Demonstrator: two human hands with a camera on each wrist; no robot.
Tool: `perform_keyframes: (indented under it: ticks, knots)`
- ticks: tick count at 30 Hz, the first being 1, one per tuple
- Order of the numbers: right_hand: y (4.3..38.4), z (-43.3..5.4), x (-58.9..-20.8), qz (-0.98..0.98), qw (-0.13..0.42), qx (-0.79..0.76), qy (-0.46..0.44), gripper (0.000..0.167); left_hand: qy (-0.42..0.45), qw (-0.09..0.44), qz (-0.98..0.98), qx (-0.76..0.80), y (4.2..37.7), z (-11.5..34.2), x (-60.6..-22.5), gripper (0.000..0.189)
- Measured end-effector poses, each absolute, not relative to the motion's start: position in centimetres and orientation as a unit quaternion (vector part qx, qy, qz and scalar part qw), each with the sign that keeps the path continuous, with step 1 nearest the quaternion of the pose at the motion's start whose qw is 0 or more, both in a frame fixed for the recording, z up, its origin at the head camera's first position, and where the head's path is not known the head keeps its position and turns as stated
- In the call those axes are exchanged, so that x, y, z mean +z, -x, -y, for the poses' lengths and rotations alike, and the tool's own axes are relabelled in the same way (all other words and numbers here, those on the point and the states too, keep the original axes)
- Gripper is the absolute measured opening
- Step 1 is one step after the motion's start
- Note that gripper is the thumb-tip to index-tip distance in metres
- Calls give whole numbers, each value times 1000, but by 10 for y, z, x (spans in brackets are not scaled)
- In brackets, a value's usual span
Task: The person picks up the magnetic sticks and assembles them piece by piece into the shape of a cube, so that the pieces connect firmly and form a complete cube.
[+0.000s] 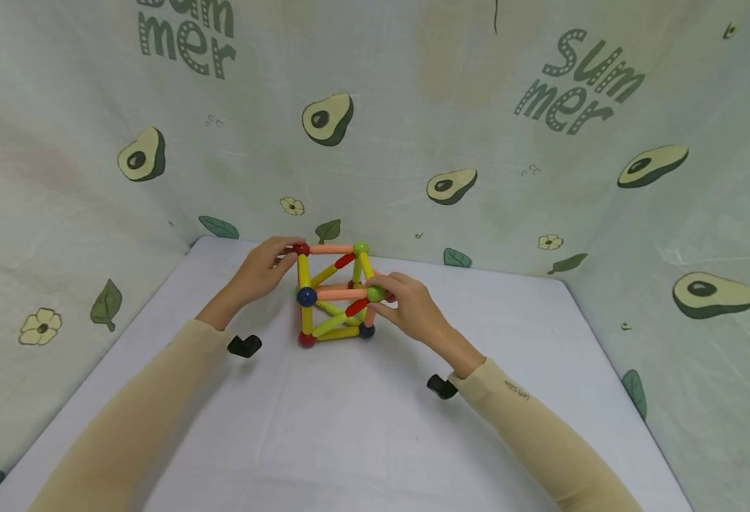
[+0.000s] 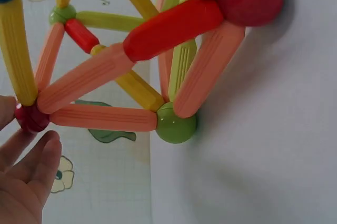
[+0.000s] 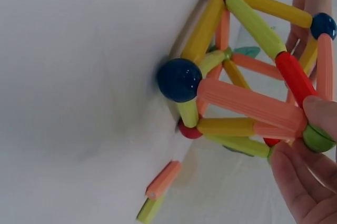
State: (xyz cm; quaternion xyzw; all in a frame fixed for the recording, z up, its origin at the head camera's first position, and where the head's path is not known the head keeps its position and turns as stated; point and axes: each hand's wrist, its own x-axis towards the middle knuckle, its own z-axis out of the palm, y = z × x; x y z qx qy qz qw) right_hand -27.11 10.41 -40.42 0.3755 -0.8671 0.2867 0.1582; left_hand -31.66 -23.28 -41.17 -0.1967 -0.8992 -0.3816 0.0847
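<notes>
A cube-shaped frame of magnetic building sticks and balls (image 1: 307, 320) stands upright on the white table, with pink, yellow and green sticks between coloured balls. Diagonals with red halves (image 3: 296, 79) cross its faces. My left hand (image 1: 261, 269) pinches the red ball (image 2: 32, 117) at the top back left corner between thumb and fingers. At the top front right corner, my right hand (image 1: 413, 307) pinches a green ball (image 3: 317, 138). A blue ball (image 1: 307, 296) marks the top front left corner, and another blue ball (image 3: 179, 80) sits at the bottom front right.
A loose pink stick (image 3: 164, 179) and a green stick (image 3: 150, 209) lie on the table beyond the frame's right side. Patterned cloth (image 1: 381, 163) hangs behind and along both sides of the table (image 1: 324, 427). Black cameras (image 1: 245, 346) sit at both wrists.
</notes>
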Motion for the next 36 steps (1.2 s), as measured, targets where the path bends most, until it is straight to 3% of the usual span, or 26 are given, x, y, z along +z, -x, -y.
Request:
perform_keyframes:
  ticks: [12, 24, 36]
  knots:
    - [289, -139, -403, 884, 105, 299, -343, 52, 195, 132, 898, -373, 282, 231, -420, 30]
    - [347, -161, -431, 939, 59, 239, -241, 38, 174, 168, 901, -361, 236, 240, -425, 23]
    - [393, -154, -466, 958, 2, 211, -194, 38, 202, 206, 887, -362, 229, 240, -430, 18]
